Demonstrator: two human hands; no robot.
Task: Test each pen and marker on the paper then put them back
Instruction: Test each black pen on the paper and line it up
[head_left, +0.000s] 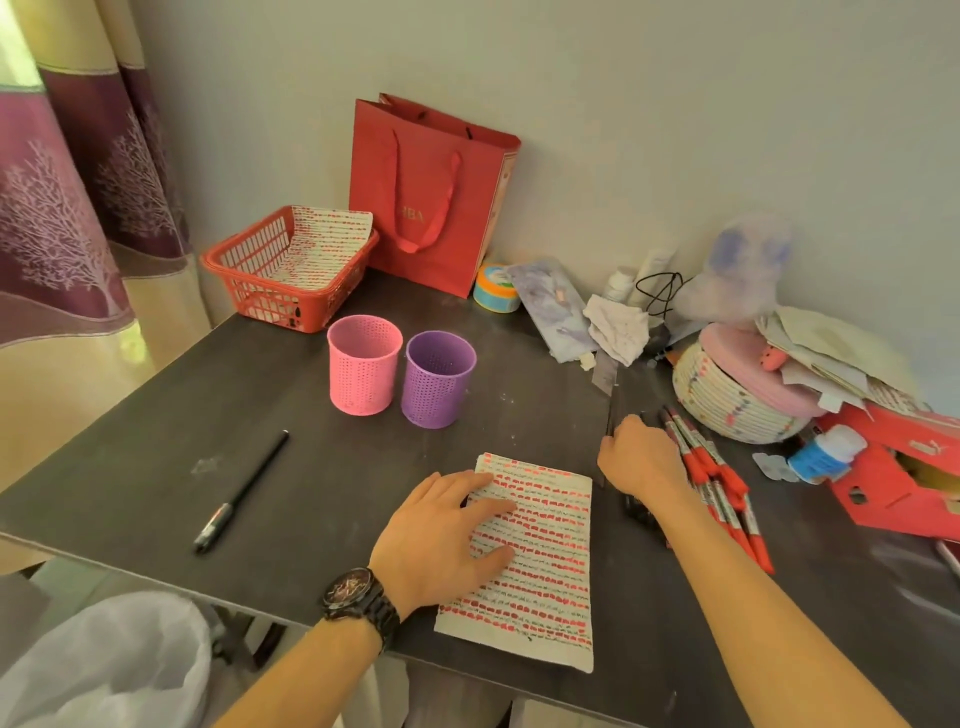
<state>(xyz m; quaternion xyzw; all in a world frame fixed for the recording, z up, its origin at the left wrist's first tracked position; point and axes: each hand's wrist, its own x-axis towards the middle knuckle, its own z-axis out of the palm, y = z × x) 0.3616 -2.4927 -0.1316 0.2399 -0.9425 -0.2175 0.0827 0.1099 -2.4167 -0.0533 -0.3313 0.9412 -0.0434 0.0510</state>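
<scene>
A sheet of paper (540, 561) covered with rows of red and dark test marks lies near the table's front edge. My left hand (447, 535) rests flat on its left part with fingers spread, holding nothing. My right hand (641, 457) is curled over a pile of pens just right of the paper. Black pens (640, 512) show under the wrist and several red markers (719, 483) lie beside it. Its fingers are hidden, so its grip is unclear. One black pen (244, 491) lies alone at the left. A pink cup (363, 371) and a purple cup (439, 379) stand beyond the paper.
A red plastic basket (244, 265) holding a marked sheet sits at the back left, with a red paper bag (431, 192) behind it. Clutter fills the right side: a woven basket (727, 400), loose papers, small bottles and a red cardboard box (904, 483). A curtain hangs at the left.
</scene>
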